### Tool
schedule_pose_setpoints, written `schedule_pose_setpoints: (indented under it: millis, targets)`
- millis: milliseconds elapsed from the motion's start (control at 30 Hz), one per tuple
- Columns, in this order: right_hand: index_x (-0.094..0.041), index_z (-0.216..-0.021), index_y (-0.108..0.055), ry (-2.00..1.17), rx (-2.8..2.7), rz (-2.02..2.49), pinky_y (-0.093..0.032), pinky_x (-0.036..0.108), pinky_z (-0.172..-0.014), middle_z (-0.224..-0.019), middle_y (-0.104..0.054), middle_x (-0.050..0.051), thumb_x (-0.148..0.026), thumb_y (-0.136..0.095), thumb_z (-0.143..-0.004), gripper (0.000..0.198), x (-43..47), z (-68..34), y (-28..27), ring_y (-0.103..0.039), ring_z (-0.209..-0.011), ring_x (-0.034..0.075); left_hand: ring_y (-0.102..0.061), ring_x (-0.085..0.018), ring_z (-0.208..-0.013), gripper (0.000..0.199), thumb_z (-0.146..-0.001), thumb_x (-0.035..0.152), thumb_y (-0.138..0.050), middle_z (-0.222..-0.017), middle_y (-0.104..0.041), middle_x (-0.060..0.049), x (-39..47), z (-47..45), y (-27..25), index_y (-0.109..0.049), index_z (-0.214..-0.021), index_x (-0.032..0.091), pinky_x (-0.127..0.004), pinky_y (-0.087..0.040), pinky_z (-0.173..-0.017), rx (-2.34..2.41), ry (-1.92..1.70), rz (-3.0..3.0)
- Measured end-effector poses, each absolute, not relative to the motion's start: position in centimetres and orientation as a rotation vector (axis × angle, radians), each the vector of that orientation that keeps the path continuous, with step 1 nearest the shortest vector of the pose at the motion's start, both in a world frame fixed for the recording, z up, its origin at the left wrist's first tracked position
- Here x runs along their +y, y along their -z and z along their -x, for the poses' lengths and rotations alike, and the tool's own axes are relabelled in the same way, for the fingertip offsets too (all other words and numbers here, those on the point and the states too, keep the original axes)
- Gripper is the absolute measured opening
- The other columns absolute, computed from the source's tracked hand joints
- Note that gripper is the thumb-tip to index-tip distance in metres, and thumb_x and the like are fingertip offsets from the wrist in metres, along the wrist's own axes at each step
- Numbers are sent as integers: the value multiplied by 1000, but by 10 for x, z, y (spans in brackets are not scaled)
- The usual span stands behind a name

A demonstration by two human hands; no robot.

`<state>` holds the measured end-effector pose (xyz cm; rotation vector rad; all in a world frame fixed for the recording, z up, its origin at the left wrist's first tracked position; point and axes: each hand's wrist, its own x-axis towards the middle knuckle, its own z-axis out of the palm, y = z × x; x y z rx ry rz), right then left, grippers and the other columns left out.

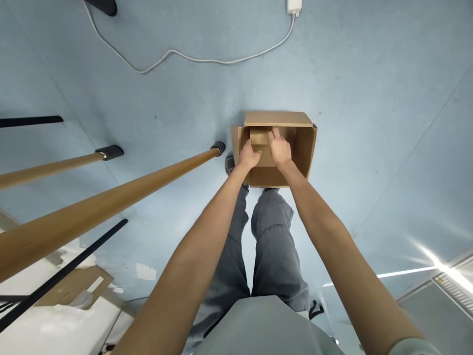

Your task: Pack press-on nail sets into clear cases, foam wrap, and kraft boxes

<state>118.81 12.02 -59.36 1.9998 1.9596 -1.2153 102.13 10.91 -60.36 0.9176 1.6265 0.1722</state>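
Observation:
An open cardboard box (305,153) stands on the floor at my feet, its far flap (277,119) and left flap folded outward. Both hands reach into its opening. Within it is a smaller cardboard box (260,137), lying toward the left side. My left hand (250,156) grips the left edge of the smaller box, fingers bent around it. On the other side, my right hand (280,149) has its fingers curled over the right part of the same box. The undersides of both hands' grips are hidden.
Wooden legs with black tips (155,185) slant in from the left, with thin black legs (66,271) beside them. A white cable (207,60) runs across the floor to a white power block (294,6). Flattened cardboard (79,286) lies at lower left.

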Motion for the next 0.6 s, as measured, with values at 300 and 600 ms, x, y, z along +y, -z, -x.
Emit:
schedule_pose_setpoints:
  millis: [300, 600]
  targets:
    - [-18, -151, -56, 1173, 1929, -2108, -59, 51, -99, -149, -57, 21, -20, -30, -109, 50, 139, -1173, 630, -67, -117, 34, -48, -37, -156, 69, -89, 17, -79, -159, -59, -22, 135, -1013, 611, -55, -153, 10, -50, -35, -131, 1634, -130, -882]
    - [-18, -151, -57, 1193, 1849, -2209, -57, 49, -104, -158, -56, 20, -13, -31, -105, 53, 139, -1177, 550, -70, -116, 30, -49, -36, -156, 68, -84, 20, -80, -159, -58, -25, 105, -1007, 536, -60, -148, 11, -50, -36, -130, 1719, -156, -775]
